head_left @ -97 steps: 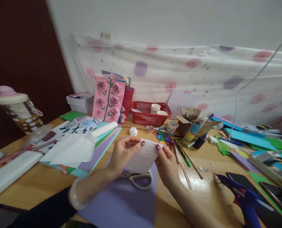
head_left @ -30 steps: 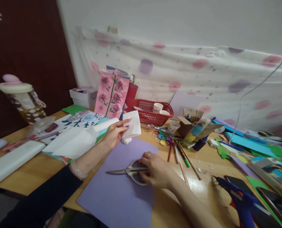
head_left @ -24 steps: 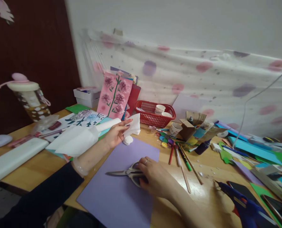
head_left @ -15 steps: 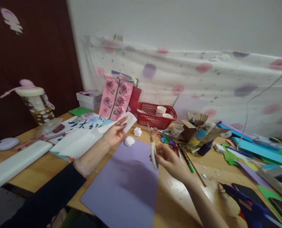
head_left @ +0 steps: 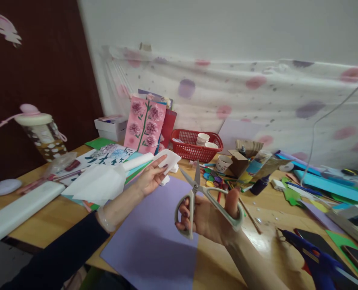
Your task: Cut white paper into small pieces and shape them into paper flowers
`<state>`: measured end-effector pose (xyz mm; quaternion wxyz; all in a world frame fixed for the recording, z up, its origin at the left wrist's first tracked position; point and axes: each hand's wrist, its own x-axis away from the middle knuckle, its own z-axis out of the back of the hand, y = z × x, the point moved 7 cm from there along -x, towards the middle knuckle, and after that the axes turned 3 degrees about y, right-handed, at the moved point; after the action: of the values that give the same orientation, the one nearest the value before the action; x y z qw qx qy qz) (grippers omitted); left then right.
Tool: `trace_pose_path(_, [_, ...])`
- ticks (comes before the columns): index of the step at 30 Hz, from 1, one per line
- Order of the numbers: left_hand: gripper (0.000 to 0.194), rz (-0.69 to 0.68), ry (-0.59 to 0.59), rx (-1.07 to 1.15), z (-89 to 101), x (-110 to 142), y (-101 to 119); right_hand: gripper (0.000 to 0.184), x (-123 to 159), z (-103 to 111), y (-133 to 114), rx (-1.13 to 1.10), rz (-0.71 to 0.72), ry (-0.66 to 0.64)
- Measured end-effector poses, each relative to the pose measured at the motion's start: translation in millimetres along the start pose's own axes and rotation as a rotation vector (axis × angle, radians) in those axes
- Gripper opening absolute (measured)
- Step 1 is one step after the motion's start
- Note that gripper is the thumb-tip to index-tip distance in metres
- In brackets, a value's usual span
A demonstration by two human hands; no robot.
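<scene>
Holding the white paper by its near side, the left hand has its fingers nearly straight and closed lightly on it, above the table. The right hand is spread, thumb through one loop and fingers through the other, gripping the scissors, blades parted and pointing toward the far edge. Beneath lies a purple sheet, at the near edge. A white ball sits by its far end (partly hidden by the left hand). Toward the far edge stands a red basket; the glue gun lies toward the near right corner. The right hand and scissors block part of the pens.
</scene>
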<state>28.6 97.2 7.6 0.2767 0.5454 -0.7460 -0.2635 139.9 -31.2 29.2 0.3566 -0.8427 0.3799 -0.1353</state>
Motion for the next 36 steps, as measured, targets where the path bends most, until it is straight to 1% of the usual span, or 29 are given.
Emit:
trace_pose_path(4, [0.052, 0.031, 0.011, -0.024, -4.0, 6, -5, 0.084, -1, 0, -6, -0.006, 0.058, -0.032])
trace_pose_path(8, [0.051, 0.044, -0.013, -0.033, -6.9, 9, -7, 0.083, -2, -2, -7, 0.043, 0.069, -0.03])
trace_pose_path(14, [0.05, 0.052, 0.015, -0.024, -3.3, 8, -6, 0.083, -4, -7, -8, 0.09, 0.08, -0.034])
trace_pose_path(18, [0.049, 0.047, 0.008, -0.012, -1.6, 6, -5, 0.083, -5, -7, -8, 0.099, 0.085, -0.035])
trace_pose_path(22, [0.05, 0.049, 0.001, -0.025, -0.4, 5, -6, 0.084, -4, -3, -7, 0.104, 0.079, -0.006])
trace_pose_path(26, [0.049, 0.047, -0.01, -0.025, -1.7, 7, -6, 0.086, -3, 7, -6, 0.101, 0.074, 0.056])
trace_pose_path(29, [0.05, 0.046, -0.006, -0.027, -2.8, 8, -6, 0.085, -3, 9, -6, 0.102, 0.087, 0.066])
trace_pose_path(32, [0.053, 0.025, -0.033, -0.047, -6.2, 9, -5, 0.084, -4, 7, -7, 0.108, 0.1, 0.054])
trace_pose_path(36, [0.055, -0.031, -0.133, -0.089, -13.1, 12, -3, 0.086, -5, 7, -8, 0.088, 0.098, 0.054])
